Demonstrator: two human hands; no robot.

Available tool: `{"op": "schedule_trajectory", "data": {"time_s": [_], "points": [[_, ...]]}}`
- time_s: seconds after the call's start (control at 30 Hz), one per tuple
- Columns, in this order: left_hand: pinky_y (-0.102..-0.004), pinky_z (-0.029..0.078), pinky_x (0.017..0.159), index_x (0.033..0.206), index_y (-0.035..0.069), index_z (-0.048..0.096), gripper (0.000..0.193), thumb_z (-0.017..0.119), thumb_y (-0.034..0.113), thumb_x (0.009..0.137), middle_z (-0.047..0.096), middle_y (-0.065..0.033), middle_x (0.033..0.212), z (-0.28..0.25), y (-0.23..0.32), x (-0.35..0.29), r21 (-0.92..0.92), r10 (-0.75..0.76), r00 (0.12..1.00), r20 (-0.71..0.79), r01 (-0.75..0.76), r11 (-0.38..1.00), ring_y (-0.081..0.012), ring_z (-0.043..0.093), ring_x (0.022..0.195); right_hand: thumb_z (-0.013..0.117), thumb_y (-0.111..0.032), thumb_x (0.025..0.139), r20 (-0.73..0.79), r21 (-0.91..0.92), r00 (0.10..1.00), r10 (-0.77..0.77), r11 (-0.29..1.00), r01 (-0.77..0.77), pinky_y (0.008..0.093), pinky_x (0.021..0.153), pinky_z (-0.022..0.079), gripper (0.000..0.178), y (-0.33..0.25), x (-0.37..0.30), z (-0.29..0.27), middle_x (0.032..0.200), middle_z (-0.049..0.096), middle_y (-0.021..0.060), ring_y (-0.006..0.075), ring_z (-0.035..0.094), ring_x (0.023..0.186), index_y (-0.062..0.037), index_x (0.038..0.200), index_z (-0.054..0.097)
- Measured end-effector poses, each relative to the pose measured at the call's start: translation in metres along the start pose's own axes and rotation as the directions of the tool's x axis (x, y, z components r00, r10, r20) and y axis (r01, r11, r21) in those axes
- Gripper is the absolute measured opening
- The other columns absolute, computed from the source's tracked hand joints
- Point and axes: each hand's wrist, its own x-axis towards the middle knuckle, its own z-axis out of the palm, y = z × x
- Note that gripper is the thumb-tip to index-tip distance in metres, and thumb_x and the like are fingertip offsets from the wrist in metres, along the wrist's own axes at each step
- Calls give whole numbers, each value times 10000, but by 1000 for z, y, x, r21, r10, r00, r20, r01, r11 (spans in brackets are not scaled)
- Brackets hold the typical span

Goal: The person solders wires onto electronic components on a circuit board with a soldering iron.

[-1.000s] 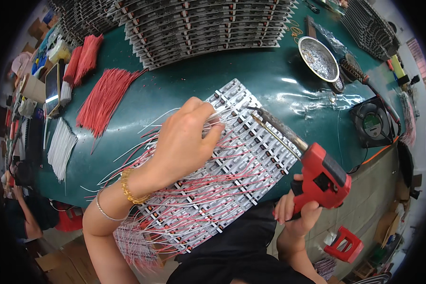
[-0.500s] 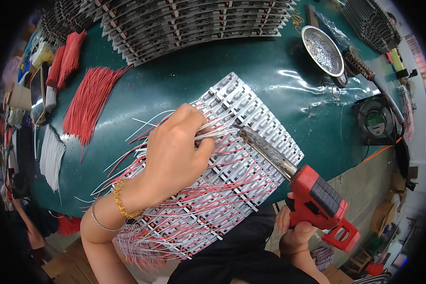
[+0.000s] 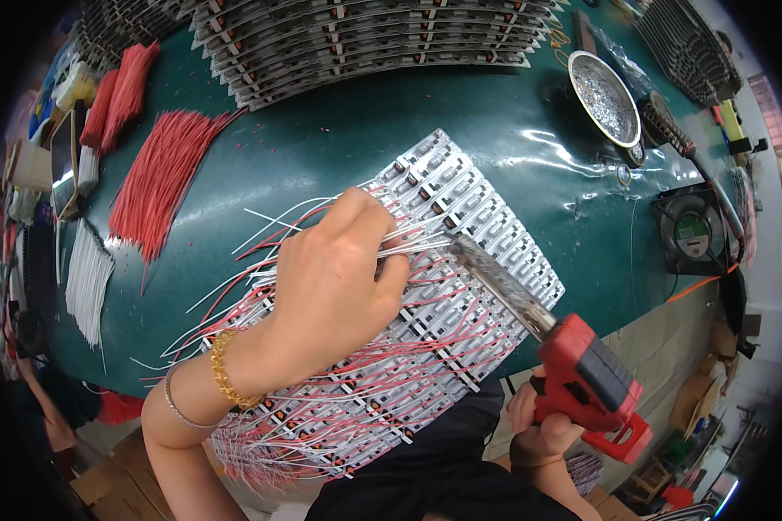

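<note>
Several wht wires [image 3: 421, 244] pinched, sldr iron [image 3: 563, 346] lower now

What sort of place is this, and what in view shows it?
Probably an electronics assembly workshop: a red soldering gun held over a wired panel, a bundle of red wires, and a stack of similar panels.

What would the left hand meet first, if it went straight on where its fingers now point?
Most likely the soldering iron's tip, just ahead of the left hand, beside the white wires it holds. Depth is unclear, so it could brush the board below first.
</note>
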Motion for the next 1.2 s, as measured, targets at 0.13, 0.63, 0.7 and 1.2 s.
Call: {"op": "schedule_trajectory", "data": {"time_s": [0.13,0.63,0.7,1.2], "points": [[-405,441,517,763,-14,543,110,587,72,711,528,-140,786,1,0,-1,9,0,1000,11,0,1000,-332,559,595,675,-626,653,-27,56,998,-64,996,66,233,369,332,889,-4,3,0,428,394,-6,110,406,344,93,1113,427],[-403,432,591,750,-5,547,117,603,89,710,550,-139,766,7,3,-1,93,-24,998,-51,28,995,-325,557,674,572,-526,815,118,49,974,-194,981,189,252,393,386,770,4,5,0,455,419,35,129,428,354,120,1178,363],[-409,431,583,747,-4,546,114,602,88,712,549,-138,761,11,2,-4,113,-3,997,-77,12,994,-328,558,667,573,-515,820,130,58,972,-195,980,189,256,393,389,743,6,7,1,455,420,38,130,430,355,116,1160,375],[-404,444,503,747,2,518,129,597,101,725,525,-135,768,10,2,-5,156,60,996,-66,-49,987,-319,569,610,591,-483,824,95,5,966,-242,970,243,251,370,376,698,4,5,6,452,416,36,132,433,361,118,1119,392]]}}
